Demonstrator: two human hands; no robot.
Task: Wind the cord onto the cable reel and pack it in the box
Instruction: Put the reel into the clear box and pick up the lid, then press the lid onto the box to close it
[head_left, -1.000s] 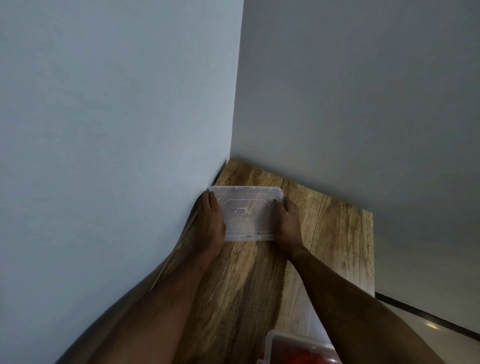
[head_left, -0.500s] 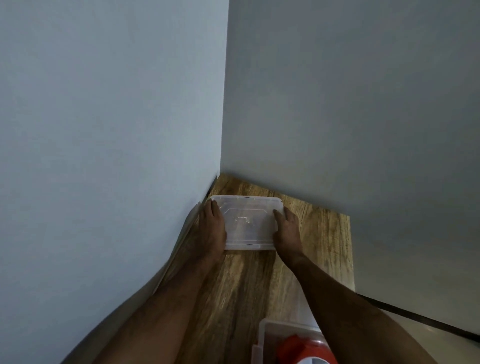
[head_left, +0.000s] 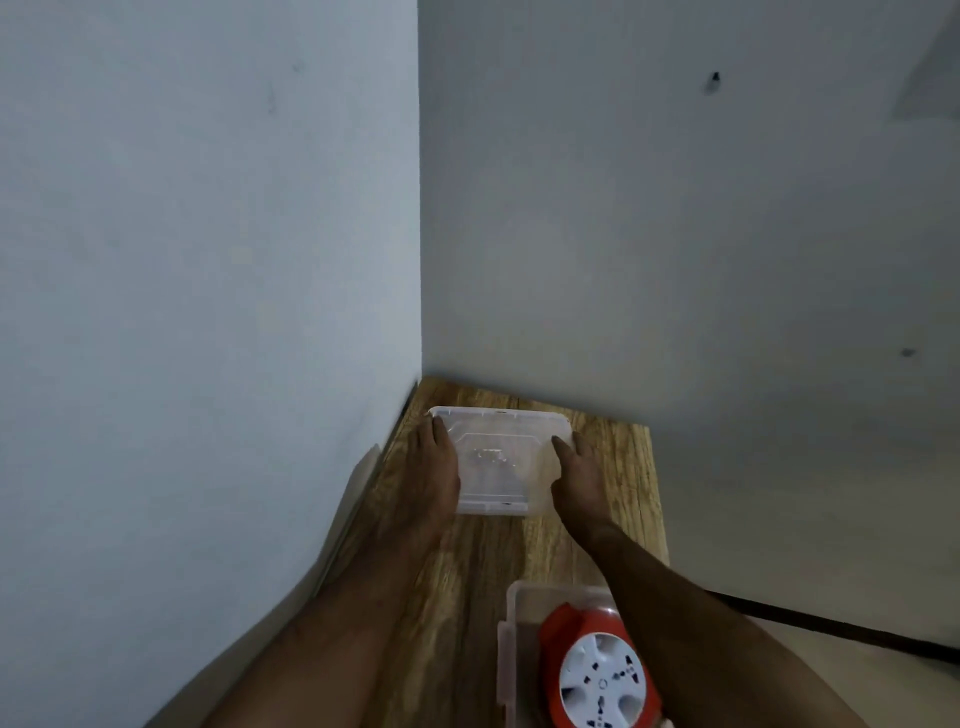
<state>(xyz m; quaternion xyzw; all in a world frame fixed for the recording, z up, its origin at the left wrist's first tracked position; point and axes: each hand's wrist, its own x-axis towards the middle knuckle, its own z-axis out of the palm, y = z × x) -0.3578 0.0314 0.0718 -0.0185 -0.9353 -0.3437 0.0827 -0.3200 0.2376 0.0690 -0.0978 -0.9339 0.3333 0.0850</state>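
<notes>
Gripping the clear lid (head_left: 496, 457) by its side edges, the left hand (head_left: 431, 478) and right hand (head_left: 579, 478) are holding it beyond the box (head_left: 511, 644), where the cable reel (head_left: 597, 670) is sitting.

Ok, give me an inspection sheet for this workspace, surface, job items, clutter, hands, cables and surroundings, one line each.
Surface: wood-grain table set into a wall corner.
Job's things: red cable reel with a white socket face sits in the clear box at the near edge; the clear lid lies flat at the far end.
Clutter: nothing seen.
Hands: left hand holds the lid's left edge, right hand its right edge.
Cables: no loose cord seen on the table; winding on the reel is hidden from this angle.
Surroundings: plain grey walls on the left and behind; a dark strip runs along the floor at right.
</notes>
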